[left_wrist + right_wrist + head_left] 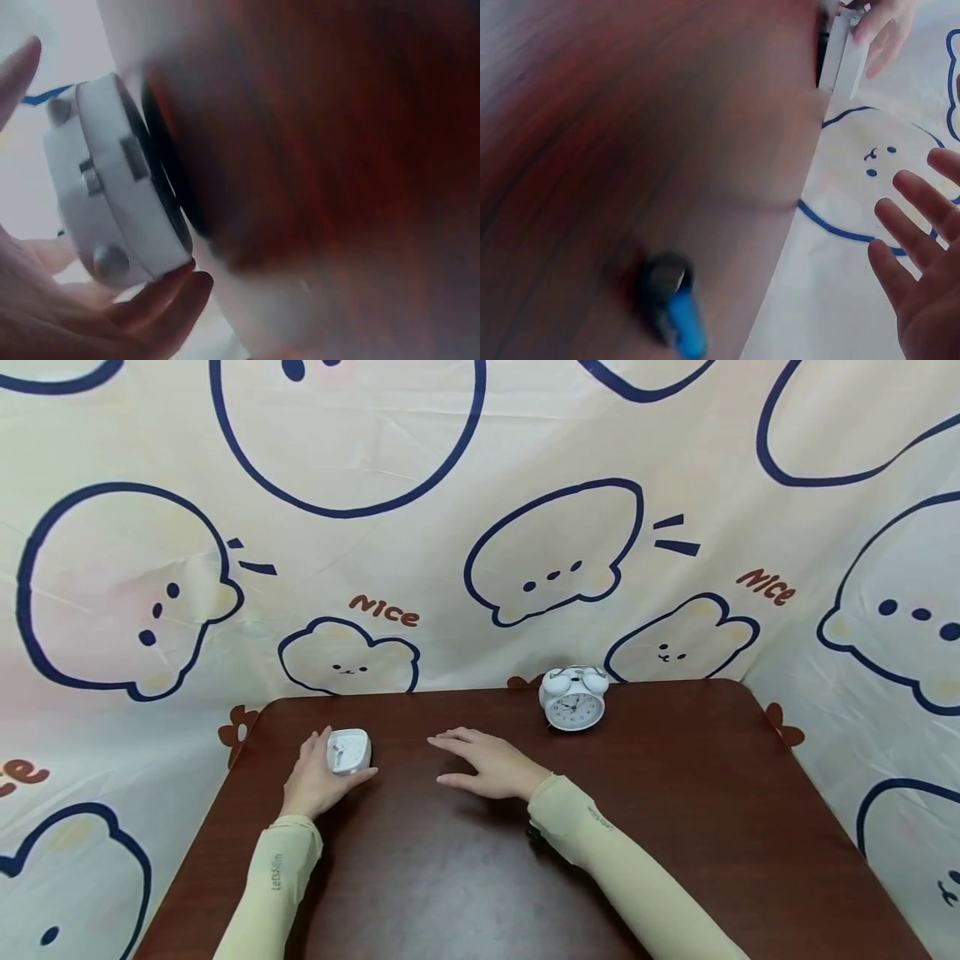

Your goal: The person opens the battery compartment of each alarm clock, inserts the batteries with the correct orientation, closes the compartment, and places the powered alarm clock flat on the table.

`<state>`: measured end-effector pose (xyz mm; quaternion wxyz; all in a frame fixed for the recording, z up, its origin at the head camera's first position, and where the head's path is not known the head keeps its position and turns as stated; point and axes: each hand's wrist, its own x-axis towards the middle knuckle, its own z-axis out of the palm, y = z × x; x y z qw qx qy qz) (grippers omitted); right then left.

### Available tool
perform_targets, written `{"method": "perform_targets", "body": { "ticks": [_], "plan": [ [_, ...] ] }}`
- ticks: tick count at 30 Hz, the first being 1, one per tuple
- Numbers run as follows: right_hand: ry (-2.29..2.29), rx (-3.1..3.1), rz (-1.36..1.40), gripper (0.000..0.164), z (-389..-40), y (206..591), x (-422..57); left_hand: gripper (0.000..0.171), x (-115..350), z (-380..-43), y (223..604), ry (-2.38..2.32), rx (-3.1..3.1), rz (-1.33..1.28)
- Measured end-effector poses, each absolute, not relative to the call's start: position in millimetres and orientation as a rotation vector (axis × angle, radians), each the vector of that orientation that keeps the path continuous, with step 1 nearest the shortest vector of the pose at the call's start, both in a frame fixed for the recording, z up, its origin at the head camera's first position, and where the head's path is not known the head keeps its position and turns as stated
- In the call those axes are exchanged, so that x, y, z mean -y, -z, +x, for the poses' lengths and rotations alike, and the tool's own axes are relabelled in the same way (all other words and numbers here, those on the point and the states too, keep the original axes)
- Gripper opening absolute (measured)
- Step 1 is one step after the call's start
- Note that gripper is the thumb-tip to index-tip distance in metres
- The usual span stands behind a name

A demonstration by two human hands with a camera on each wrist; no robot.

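A small white squarish box [348,752] with round knobs and a slider lies near the table's far left. My left hand [311,781] is around it, fingers along its left side and thumb spread at its near right corner. In the left wrist view the fingertips [201,285] are right at the edge of the white box [112,180], while the thumb stands apart from it. My right hand [491,764] is over the middle of the table, its fingers extended and parted, holding nothing. The right wrist view shows its spread fingers [919,225].
A white twin-bell alarm clock [573,700] stands by the back edge, right of centre. Behind the brown table [420,877] hangs a printed cloth [435,560]. Something black and blue [679,311] shows blurred in the right wrist view.
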<state>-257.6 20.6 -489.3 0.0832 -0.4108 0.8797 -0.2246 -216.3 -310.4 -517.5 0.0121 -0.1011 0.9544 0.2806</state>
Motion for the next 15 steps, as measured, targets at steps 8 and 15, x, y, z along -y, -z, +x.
{"method": "perform_targets", "body": {
  "ticks": [8, 15],
  "plan": [
    [0.724, -2.614, -1.235, 0.065, -254.1, 488.7, -3.8, 0.116, 303.1, -221.0, 513.3, -0.804, -2.991, -0.35],
    [0.786, -2.633, -1.145, 0.068, -258.7, 485.7, -0.7, 0.12, 291.0, -215.5, 502.2, -0.786, -3.066, -0.308]
  ]
}}
